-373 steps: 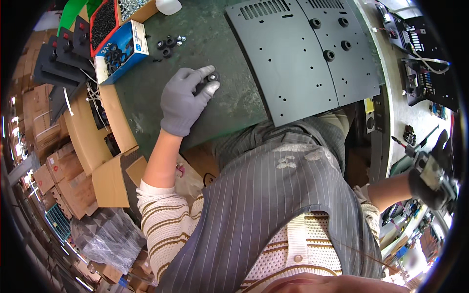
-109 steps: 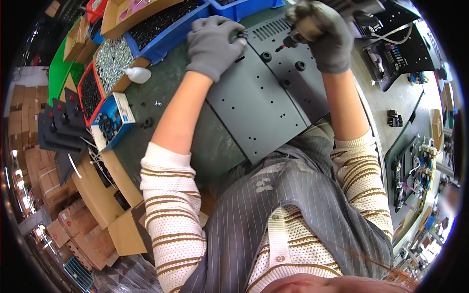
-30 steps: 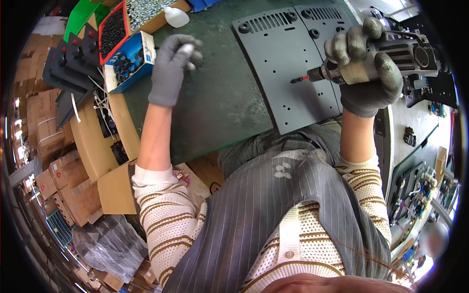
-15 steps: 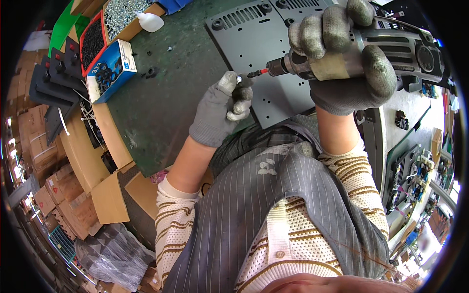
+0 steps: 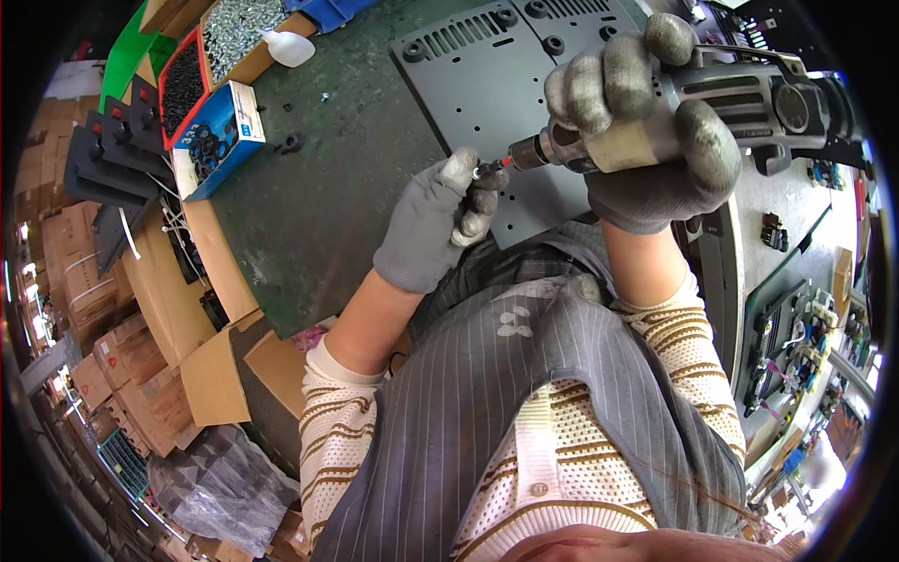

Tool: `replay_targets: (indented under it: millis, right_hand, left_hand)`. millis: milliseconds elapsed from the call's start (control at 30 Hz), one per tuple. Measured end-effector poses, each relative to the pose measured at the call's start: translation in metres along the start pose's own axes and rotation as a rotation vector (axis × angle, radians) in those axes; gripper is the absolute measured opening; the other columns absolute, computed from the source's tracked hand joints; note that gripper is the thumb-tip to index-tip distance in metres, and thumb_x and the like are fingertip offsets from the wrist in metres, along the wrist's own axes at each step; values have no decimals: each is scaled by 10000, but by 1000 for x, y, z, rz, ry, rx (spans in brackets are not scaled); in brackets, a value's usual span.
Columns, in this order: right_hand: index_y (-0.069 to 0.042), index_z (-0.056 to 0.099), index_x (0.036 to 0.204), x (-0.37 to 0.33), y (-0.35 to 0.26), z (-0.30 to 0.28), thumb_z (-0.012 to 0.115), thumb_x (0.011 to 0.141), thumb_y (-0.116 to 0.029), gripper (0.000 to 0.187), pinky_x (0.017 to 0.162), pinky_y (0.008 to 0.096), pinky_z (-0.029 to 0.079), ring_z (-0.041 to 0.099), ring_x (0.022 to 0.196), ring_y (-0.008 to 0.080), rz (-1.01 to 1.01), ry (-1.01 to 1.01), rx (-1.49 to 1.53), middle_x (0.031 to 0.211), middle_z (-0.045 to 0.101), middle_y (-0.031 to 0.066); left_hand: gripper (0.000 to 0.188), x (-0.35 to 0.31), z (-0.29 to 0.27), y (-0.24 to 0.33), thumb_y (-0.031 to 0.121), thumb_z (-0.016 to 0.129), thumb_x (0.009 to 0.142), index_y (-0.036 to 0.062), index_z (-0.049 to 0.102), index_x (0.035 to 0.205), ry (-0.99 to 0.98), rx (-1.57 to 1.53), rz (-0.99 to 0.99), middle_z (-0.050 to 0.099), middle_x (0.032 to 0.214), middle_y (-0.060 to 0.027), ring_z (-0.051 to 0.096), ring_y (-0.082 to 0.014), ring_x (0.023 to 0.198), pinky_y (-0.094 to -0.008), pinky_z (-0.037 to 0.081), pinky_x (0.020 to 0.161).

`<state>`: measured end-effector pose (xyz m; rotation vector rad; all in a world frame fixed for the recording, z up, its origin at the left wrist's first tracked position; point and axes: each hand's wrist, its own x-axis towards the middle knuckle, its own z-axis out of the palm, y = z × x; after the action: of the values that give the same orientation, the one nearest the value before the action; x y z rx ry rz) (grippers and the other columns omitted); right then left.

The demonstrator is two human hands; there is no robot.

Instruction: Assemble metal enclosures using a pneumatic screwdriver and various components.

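Note:
My right hand (image 5: 646,122), in a grey glove, is wrapped round the body of a power screwdriver (image 5: 740,94). The driver lies sideways, its red-and-black bit (image 5: 501,164) aimed left. My gloved left hand (image 5: 426,220) pinches a small screw (image 5: 478,172) between thumb and fingers, right at the bit's tip; the fingers partly hide where the two meet. Beneath both hands is a dark grey metal panel (image 5: 468,103) with slots, small holes and round black feet (image 5: 553,45) on it.
On the green-topped table (image 5: 328,187), left, are a blue box of black rings (image 5: 245,126), a red tray of black screws (image 5: 198,122), a carton of silver screws (image 5: 245,33) and a white bottle (image 5: 288,49). Black panels with red switches (image 5: 112,155) stand beyond its edge.
My left hand has moved slightly right and down, bringing the screw to the bit's tip. The driver in my right hand has shifted a little left and down.

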<state>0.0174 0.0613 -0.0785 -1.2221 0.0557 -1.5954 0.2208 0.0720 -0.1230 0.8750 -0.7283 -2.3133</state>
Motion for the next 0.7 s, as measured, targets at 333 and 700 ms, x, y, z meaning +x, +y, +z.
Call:
replay_targets:
  millis: [333,700]
  right_hand:
    - [-45,464,1158,-7,-15,-17,529,813,-288,427,731,318,330,433,781,166,-23,330,120,823,455,27]
    - [-48,482,1126,-5,-41,-42,532,792,-298,420,721,337,308,383,746,176,-46,413,-18,800,400,15]
  left_hand:
    - [531,-29,-100,82,448,721,754,243,598,1229,1135,2181,432,443,1356,-83,341,-354,1251,-496,291,1040]
    - [283,-6,-102,106,324,735,743,289,705,1023,990,2324,482,523,1282,-8,371,-316,1252,-489,328,987]
